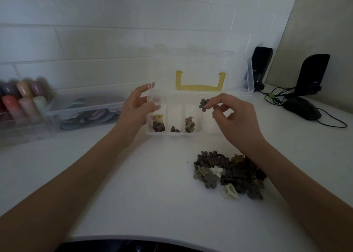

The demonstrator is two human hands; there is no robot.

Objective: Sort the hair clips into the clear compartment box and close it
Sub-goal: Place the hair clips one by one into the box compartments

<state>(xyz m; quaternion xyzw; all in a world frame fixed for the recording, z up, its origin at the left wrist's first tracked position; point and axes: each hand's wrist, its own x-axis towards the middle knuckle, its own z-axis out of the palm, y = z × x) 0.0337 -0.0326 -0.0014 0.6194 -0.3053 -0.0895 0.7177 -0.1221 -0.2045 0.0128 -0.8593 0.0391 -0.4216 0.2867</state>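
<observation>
Forearms cropped, left fingers [152, 106] behind box wall [148, 108]

One compartment box [191, 114], four compartments in the near row; one loose pile of hair clips [229, 173], too tangled to count; one clip [203, 104] held aloft; two speakers [313, 76]; one mouse [301, 108]; two hands [236, 120]

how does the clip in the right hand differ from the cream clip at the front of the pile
The clip in the right hand is dark grey-brown and flower-shaped; the cream clip is pale and looks like an open claw. The dark one is pinched in the right hand fingers above the clear compartment box; the cream one lies loose on the table at the pile's near edge. Both are small hair clips not yet sorted.
</observation>
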